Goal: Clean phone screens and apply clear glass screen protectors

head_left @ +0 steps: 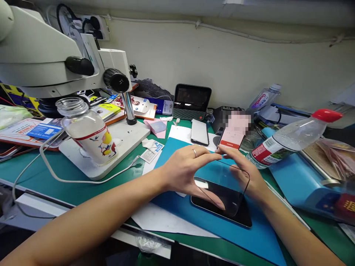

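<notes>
A clear glass screen protector with a thin black rim is tilted above a dark smartphone. My left hand grips it by its edges, with the thumb low and the fingers along the top; a ring is on one finger. At the far right edge, my right hand has its fingers closed on the same protector. The phone lies face up on a blue mat, partly seen through the glass. Whether glass and phone touch at the lower edge, I cannot tell.
To the left stands a microscope, with a glass jar on its base. A tilted plastic bottle with a red cap is at right. Behind are a screen device, a pale phone and a lit phone.
</notes>
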The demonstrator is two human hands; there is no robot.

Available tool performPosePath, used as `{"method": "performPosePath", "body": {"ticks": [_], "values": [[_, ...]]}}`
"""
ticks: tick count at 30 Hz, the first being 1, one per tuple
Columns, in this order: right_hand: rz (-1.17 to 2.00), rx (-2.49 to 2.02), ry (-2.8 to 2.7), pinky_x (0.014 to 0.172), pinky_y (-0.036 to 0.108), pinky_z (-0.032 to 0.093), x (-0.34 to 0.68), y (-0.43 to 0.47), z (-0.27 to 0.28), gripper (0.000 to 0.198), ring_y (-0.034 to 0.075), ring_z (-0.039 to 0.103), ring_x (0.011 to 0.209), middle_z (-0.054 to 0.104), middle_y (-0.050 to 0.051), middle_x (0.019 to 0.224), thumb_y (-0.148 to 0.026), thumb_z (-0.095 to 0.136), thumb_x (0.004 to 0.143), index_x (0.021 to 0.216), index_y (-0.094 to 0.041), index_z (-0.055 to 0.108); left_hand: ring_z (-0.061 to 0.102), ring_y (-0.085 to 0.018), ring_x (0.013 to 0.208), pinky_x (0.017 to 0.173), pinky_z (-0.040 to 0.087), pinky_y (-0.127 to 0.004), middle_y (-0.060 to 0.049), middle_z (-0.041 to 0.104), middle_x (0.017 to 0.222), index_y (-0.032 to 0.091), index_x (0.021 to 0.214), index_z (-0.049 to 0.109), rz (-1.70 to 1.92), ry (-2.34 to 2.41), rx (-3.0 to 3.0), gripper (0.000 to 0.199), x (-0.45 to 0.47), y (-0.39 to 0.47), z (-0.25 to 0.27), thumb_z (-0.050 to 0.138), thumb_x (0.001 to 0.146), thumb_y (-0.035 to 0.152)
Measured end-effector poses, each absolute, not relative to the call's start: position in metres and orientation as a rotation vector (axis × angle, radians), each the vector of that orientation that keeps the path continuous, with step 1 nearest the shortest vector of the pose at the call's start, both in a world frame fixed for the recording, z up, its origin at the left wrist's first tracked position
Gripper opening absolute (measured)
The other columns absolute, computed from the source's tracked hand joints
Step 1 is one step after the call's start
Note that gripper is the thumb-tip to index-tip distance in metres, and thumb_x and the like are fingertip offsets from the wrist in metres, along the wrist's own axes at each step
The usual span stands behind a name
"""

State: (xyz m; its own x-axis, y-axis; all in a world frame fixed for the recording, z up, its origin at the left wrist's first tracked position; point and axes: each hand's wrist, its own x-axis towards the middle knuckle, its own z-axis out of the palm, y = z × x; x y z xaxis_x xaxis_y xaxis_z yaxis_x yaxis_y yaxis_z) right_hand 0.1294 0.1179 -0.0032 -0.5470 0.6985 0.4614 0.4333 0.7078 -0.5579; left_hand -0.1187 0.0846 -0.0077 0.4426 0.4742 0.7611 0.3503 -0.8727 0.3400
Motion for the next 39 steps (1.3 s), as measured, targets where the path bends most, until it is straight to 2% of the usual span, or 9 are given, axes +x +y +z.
{"method": "performPosePath", "body": {"ticks": [4, 6, 11, 18, 22, 28, 31, 35, 39], "values": [[0.369, -0.819, -2.306, 0.104, 0.051, 0.051, 0.137, 0.089, 0.019, 0.098, 0.038, 0.056, 0.129, 0.058, 0.011, 0.145, -0.087, 0.045, 0.079, 0.159, -0.033, 0.037, 0.066, -0.026, 0.087, 0.081, 0.056, -0.041, -0.011, 0.07, 0.099, 0.013, 0.127, 0.065, 1.306, 0.968, 2.627, 0.094, -0.123, 0.089, -0.008, 0.066, 0.069, 0.087], [0.263, -0.893, -2.375, 0.106, 0.053, 0.051, 0.133, 0.068, 0.027, 0.106, 0.04, 0.056, 0.129, 0.056, 0.013, 0.147, -0.085, 0.059, 0.073, 0.161, -0.032, 0.031, 0.065, -0.027, 0.087, 0.08, 0.055, -0.041, -0.012, 0.071, 0.099, 0.012, 0.124, 0.066, 1.191, 1.067, 2.658, 0.094, -0.123, 0.088, -0.007, 0.063, 0.07, 0.089], [0.122, -1.113, -2.291, 0.099, 0.05, 0.058, 0.123, 0.033, 0.024, 0.081, 0.032, 0.065, 0.118, 0.063, 0.011, 0.135, -0.052, 0.069, 0.09, 0.16, -0.036, 0.031, 0.066, -0.031, 0.094, 0.084, 0.052, -0.042, -0.015, 0.071, 0.108, 0.011, 0.123, 0.065, 0.935, 1.103, 2.757, 0.093, -0.117, 0.079, -0.004, 0.058, 0.074, 0.09], [0.501, -1.253, -1.972, 0.108, 0.048, 0.053, 0.177, 0.027, 0.002, 0.07, 0.031, 0.063, 0.127, 0.067, 0.004, 0.137, -0.048, 0.073, 0.087, 0.151, -0.043, 0.046, 0.061, -0.032, 0.117, 0.093, 0.048, -0.038, -0.015, 0.066, 0.13, 0.012, 0.145, 0.049, 0.634, 0.906, 2.776, 0.095, -0.125, 0.077, 0.0, 0.061, 0.081, 0.082], [0.752, -1.242, -1.789, 0.109, 0.043, 0.053, 0.203, 0.027, -0.013, 0.06, 0.029, 0.065, 0.127, 0.07, 0.001, 0.134, -0.045, 0.076, 0.085, 0.142, -0.047, 0.057, 0.061, -0.033, 0.12, 0.094, 0.047, -0.038, -0.014, 0.065, 0.132, 0.015, 0.149, 0.044, 0.422, 0.886, 2.684, 0.1, -0.137, 0.082, 0.002, 0.065, 0.078, 0.081], [0.817, -1.173, -1.724, 0.108, 0.043, 0.054, 0.197, 0.026, -0.028, 0.056, 0.028, 0.064, 0.127, 0.071, 0.001, 0.132, -0.045, 0.077, 0.084, 0.138, -0.046, 0.062, 0.068, -0.031, 0.096, 0.07, 0.044, -0.033, -0.01, 0.072, 0.113, 0.02, 0.131, 0.053, 0.158, 0.992, 2.473, 0.095, -0.151, 0.087, 0.007, 0.07, 0.065, 0.086], [0.802, -1.17, -1.749, 0.107, 0.044, 0.054, 0.193, 0.026, -0.028, 0.057, 0.029, 0.064, 0.127, 0.071, 0.003, 0.132, -0.044, 0.077, 0.084, 0.139, -0.045, 0.061, 0.066, -0.029, 0.089, 0.062, 0.039, -0.03, -0.008, 0.072, 0.102, 0.022, 0.115, 0.061, 0.065, 1.009, 2.495, 0.078, -0.157, 0.089, 0.01, 0.073, 0.066, 0.082], [0.792, -1.171, -1.792, 0.106, 0.043, 0.054, 0.194, 0.026, -0.026, 0.06, 0.028, 0.063, 0.128, 0.07, 0.003, 0.135, -0.045, 0.076, 0.085, 0.142, -0.045, 0.058, 0.064, -0.025, 0.081, 0.058, 0.034, -0.03, -0.005, 0.071, 0.086, 0.023, 0.088, 0.067, 0.01, 0.999, 2.482, 0.056, -0.163, 0.088, 0.018, 0.07, 0.074, 0.077], [0.794, -1.198, -1.879, 0.111, 0.045, 0.05, 0.196, 0.026, -0.027, 0.066, 0.03, 0.061, 0.131, 0.069, 0.005, 0.137, -0.047, 0.078, 0.082, 0.144, -0.043, 0.056, 0.062, -0.024, 0.077, 0.059, 0.034, -0.03, -0.005, 0.068, 0.078, 0.022, 0.081, 0.068, 0.04, 1.078, 2.446, 0.064, -0.166, 0.084, 0.025, 0.064, 0.071, 0.085]]}}
